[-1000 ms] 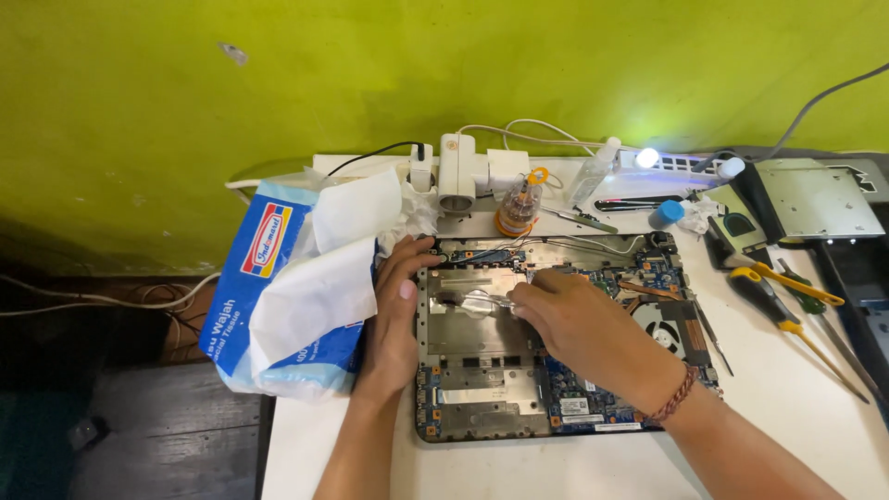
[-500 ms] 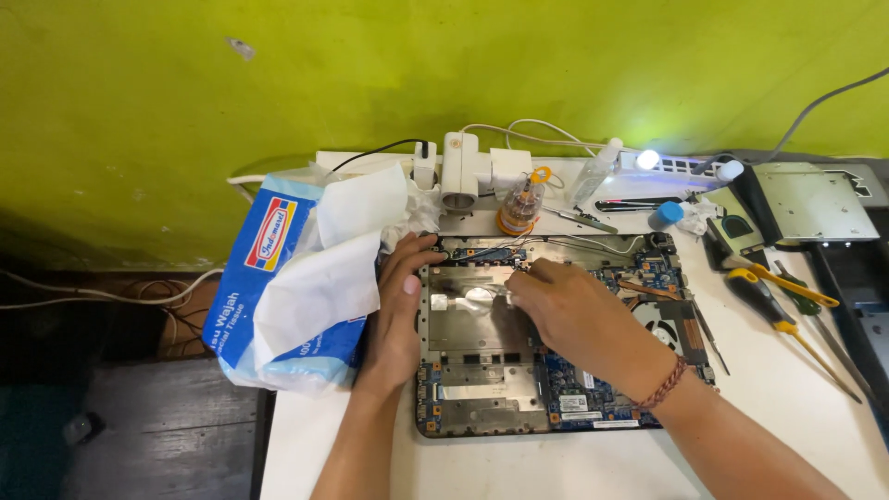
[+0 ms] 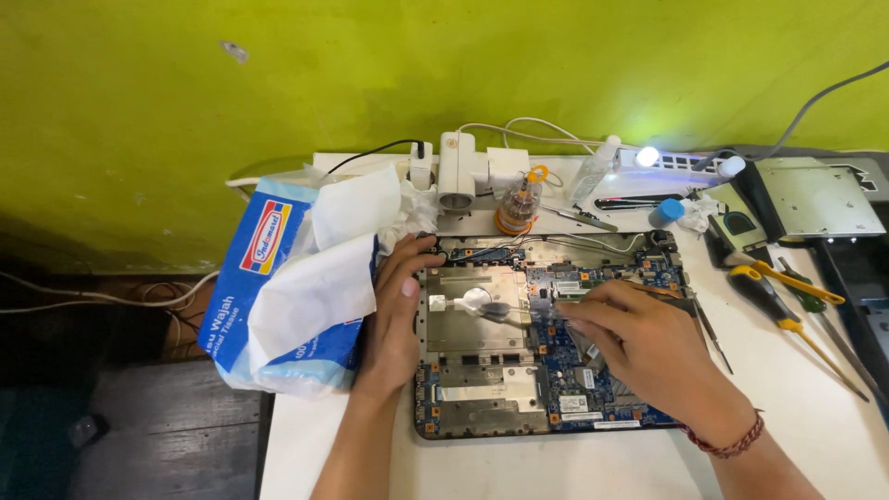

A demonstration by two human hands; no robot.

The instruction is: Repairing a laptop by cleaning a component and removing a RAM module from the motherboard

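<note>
The left hand [image 3: 394, 310] lies flat along the left edge of the opened laptop base with blue circuit board and silver metal plates [image 3: 482, 389], fingers together and slightly curled, the thumb resting on the frame. The right hand [image 3: 648, 347] reaches in from the right, fingers drawn together in a pinch on a slim dark-bristled brush [image 3: 505, 312] whose tip touches the silver plate near a white blob. The laptop base sits in the middle of the white table [image 3: 815, 417], just below the white power strip [image 3: 463, 171].

Left of the hand, touching it, lies a soft blue-and-white tissue pack with a red-and-yellow oval label [image 3: 278, 278], white tissues spilling out; it overhangs the table's left edge. To the right, yellow-handled screwdrivers [image 3: 787, 306] lie well apart from the board, with bare tabletop between and in front.
</note>
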